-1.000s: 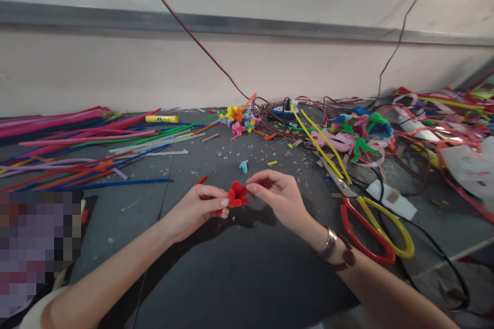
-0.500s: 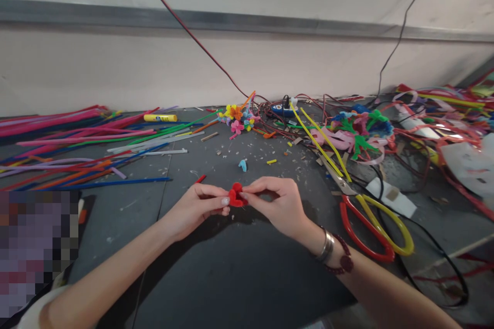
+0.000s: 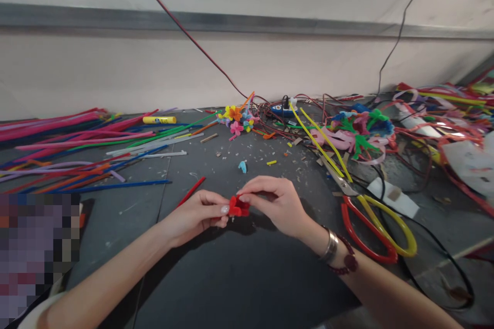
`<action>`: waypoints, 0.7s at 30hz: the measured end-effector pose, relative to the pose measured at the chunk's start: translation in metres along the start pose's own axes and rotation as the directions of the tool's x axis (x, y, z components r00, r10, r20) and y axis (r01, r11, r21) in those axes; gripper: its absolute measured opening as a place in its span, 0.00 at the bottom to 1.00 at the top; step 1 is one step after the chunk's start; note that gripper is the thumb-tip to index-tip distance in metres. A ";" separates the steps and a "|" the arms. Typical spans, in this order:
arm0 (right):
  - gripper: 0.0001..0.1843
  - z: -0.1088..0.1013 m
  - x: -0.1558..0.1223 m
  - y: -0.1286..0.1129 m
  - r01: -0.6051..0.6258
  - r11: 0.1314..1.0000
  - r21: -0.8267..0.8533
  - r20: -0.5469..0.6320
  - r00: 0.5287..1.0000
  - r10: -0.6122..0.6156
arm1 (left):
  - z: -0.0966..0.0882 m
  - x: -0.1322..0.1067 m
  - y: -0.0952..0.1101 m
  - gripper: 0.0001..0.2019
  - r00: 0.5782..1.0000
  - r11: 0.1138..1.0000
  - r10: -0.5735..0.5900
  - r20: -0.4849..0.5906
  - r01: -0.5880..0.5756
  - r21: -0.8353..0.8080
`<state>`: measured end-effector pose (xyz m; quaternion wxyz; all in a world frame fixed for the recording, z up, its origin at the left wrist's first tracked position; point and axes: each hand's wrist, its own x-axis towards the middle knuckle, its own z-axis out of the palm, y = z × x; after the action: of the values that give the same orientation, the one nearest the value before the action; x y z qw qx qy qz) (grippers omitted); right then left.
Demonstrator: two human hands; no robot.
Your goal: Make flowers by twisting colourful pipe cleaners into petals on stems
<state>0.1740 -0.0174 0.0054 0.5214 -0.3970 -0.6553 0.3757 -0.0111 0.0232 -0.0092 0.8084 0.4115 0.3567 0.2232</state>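
A pale wall, crossed by a grey ledge, backs the scene; in front of it extends a dark table. At left on the table lies a broad spread of fuzzy stems in pink, blue, green, orange, lilac and white; at far right, a tangle of coloured strips reaches the edge of view. Scissors, with one red and one yellow handle, lie to the right of the hands, two yellow stems resting by the blades. The right hand and left hand face each other over the table, each grasping between thumb and fingers: the left pinches the left side of the red flower, the right its upper right edge. A bundle of small flowers stands beyond them near the wall, with a yellow tube to its left. A silver bangle and a dark red bracelet encircle the right wrist. The red flower is between the two sets of fingertips; a red stem slants out beyond the left hand. Smallest are a light blue piece and a yellow bit, both lying just beyond the right hand
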 end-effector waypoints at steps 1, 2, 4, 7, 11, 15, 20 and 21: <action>0.05 0.000 0.000 0.000 0.012 1.000 0.003 0.008 1.000 -0.012 | 0.000 0.000 0.000 0.05 1.000 1.000 -0.011 0.003 0.011 -0.018; 0.05 0.000 0.000 0.000 0.020 1.000 0.007 0.015 1.000 -0.020 | 0.001 0.000 0.000 0.06 1.000 0.999 -0.021 0.008 0.021 -0.031; 0.04 0.001 -0.001 0.000 0.021 1.000 0.009 0.018 1.000 -0.021 | 0.002 0.000 0.001 0.06 0.999 0.999 -0.031 0.018 0.032 -0.042; 0.05 0.002 -0.002 -0.001 -0.008 0.999 0.036 0.008 1.000 0.008 | 0.002 0.000 0.000 0.05 1.000 0.999 -0.026 0.016 0.026 -0.038; 0.09 0.002 -0.002 -0.001 -0.078 0.985 0.152 0.011 0.997 0.077 | -0.001 -0.001 -0.001 0.06 1.000 0.995 0.021 0.015 -0.019 -0.099; 0.10 0.005 -0.003 0.002 -0.017 0.991 0.130 0.089 0.996 0.005 | -0.003 -0.002 -0.002 0.08 0.998 0.976 0.066 0.010 -0.062 -0.208; 0.07 0.018 -0.010 0.003 0.078 0.996 -0.034 0.028 0.997 -0.077 | 0.005 -0.003 -0.004 0.08 0.997 0.957 0.075 0.037 -0.061 -0.282; 0.06 0.021 -0.012 0.003 0.094 0.994 -0.049 0.001 0.996 -0.094 | 0.008 -0.004 -0.004 0.08 0.996 0.954 0.074 0.045 -0.057 -0.295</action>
<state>0.1553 -0.0286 -0.0051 0.5290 -0.3785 -0.6819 0.3346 -0.0071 0.0141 -0.0079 0.8623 0.3046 0.2833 0.2889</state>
